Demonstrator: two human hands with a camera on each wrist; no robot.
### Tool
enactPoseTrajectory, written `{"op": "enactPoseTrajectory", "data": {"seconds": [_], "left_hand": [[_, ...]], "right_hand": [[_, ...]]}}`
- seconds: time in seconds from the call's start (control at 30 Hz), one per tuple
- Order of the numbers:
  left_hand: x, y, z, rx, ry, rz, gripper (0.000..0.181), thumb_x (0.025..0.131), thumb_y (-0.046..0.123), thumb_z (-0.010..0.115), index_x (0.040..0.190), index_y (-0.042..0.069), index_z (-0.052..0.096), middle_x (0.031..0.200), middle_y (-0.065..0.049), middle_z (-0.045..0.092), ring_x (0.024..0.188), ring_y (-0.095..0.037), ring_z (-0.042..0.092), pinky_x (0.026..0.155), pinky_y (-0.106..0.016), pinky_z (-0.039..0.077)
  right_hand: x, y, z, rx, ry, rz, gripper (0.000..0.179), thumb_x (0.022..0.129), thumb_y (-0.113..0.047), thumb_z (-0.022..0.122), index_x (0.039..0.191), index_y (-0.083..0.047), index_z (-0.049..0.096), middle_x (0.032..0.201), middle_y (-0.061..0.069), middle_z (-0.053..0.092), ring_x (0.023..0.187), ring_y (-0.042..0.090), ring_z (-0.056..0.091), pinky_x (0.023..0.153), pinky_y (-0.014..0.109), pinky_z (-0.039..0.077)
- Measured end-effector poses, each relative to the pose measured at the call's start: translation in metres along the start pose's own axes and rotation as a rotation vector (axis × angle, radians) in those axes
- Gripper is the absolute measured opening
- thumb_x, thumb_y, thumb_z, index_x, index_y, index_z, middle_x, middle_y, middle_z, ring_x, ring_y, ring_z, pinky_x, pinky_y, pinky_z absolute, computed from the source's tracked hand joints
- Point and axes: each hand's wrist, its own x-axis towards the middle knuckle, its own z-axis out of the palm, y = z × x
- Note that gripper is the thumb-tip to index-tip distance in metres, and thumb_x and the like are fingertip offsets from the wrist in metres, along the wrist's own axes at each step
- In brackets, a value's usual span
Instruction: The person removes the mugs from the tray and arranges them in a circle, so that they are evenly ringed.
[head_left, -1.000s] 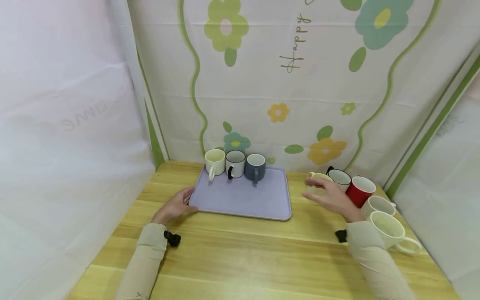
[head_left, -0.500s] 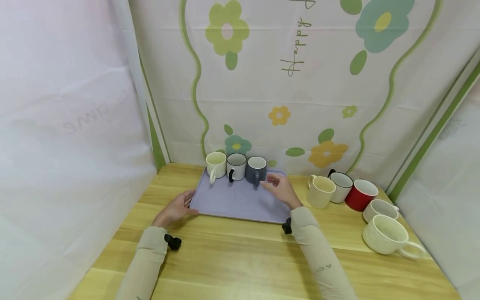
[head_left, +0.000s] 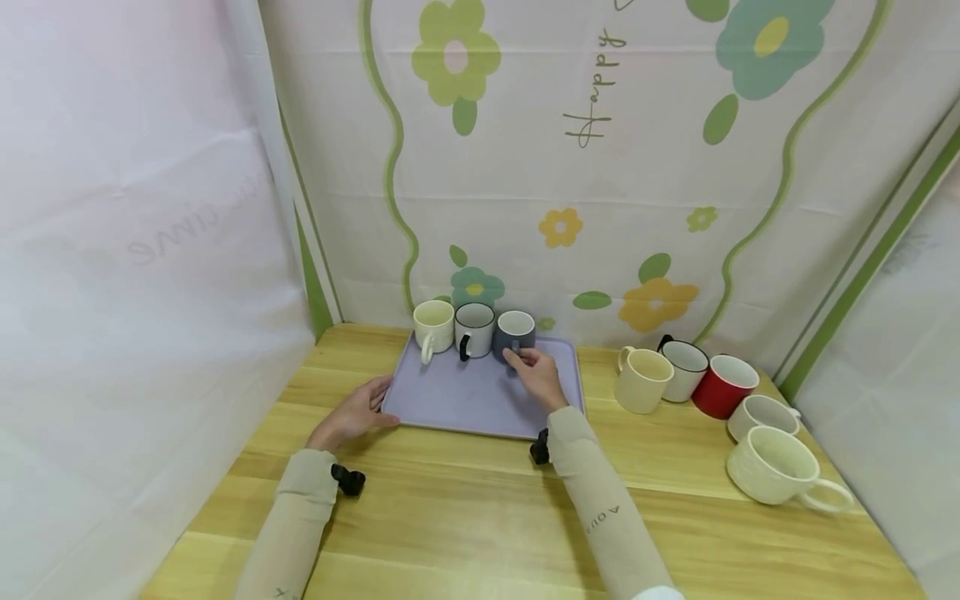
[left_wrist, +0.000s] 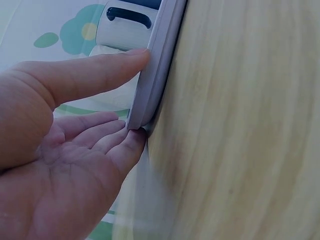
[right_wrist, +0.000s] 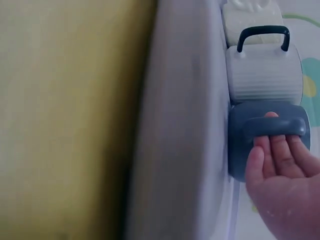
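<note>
A purple tray (head_left: 465,400) lies on the wooden table. My left hand (head_left: 358,415) holds its near left corner, thumb on the rim (left_wrist: 150,70) and the other fingers against the edge. Three mugs stand in a row along the tray's back: a cream mug (head_left: 433,323), a white ribbed mug (head_left: 475,321) with black rim and handle, and a dark grey mug (head_left: 513,329) with a white inside. With my right hand (head_left: 538,377) I pinch the grey mug's handle (right_wrist: 275,126); a fingertip shows past its far side in the right wrist view.
On the right of the table stand a pale yellow mug (head_left: 643,383), a black-rimmed white mug (head_left: 682,379), a red mug (head_left: 722,396), an off-white mug (head_left: 753,421) and a large cream cup (head_left: 772,471). Printed cloth walls (head_left: 510,175) enclose the table.
My right hand has moved left from beside the pale yellow mug to the grey mug and taken hold of its handle. My left hand stays at the tray's corner.
</note>
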Motion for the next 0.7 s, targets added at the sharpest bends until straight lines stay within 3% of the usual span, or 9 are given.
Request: {"op": "enactPoseTrajectory", "data": {"seconds": [0.13,0.23,0.43,0.57,0.7], "left_hand": [[0.001,0.001,0.001,0.018,0.0,0.001,0.092,0.097,0.001,0.073,0.167,-0.003,0.014,0.177,-0.024,0.008,0.164,-0.043,0.011,0.135,-0.055,0.019],[0.001,0.001,0.002,0.033,0.0,0.008,0.092,0.097,0.002,0.073,0.167,-0.004,0.013,0.177,-0.025,0.008,0.164,-0.044,0.012,0.134,-0.055,0.02],[0.001,-0.001,0.001,0.009,-0.005,0.017,0.093,0.097,0.0,0.073,0.167,-0.006,0.012,0.176,-0.027,0.007,0.164,-0.046,0.011,0.134,-0.056,0.019],[0.001,-0.002,0.0,-0.006,-0.009,0.019,0.094,0.096,-0.001,0.073,0.167,-0.007,0.011,0.176,-0.027,0.006,0.163,-0.046,0.01,0.134,-0.056,0.018],[0.0,-0.002,0.0,-0.015,-0.007,0.024,0.094,0.096,-0.002,0.072,0.166,-0.007,0.01,0.176,-0.027,0.005,0.164,-0.046,0.009,0.135,-0.055,0.018]], "right_hand": [[-0.003,-0.005,0.0,0.017,0.043,0.024,0.048,0.103,-0.044,0.067,0.099,0.002,0.079,0.086,0.012,0.079,0.078,0.011,0.065,0.07,0.02,0.05],[-0.009,-0.012,-0.004,0.108,0.067,0.09,0.045,0.106,-0.035,0.065,0.092,0.006,0.077,0.073,0.005,0.072,0.069,0.009,0.062,0.067,0.021,0.05],[-0.027,-0.03,-0.023,0.322,0.07,0.278,0.027,0.103,-0.02,0.068,0.082,-0.003,0.07,0.07,-0.004,0.062,0.062,0.009,0.056,0.065,0.023,0.049],[-0.044,-0.035,-0.044,0.439,0.039,0.319,0.024,0.103,-0.012,0.066,0.079,-0.007,0.067,0.068,-0.004,0.061,0.059,0.006,0.055,0.057,0.018,0.049],[-0.07,-0.038,-0.074,0.483,-0.004,0.315,0.027,0.105,-0.01,0.064,0.078,-0.01,0.068,0.069,-0.005,0.062,0.06,0.005,0.056,0.059,0.016,0.05]]}}
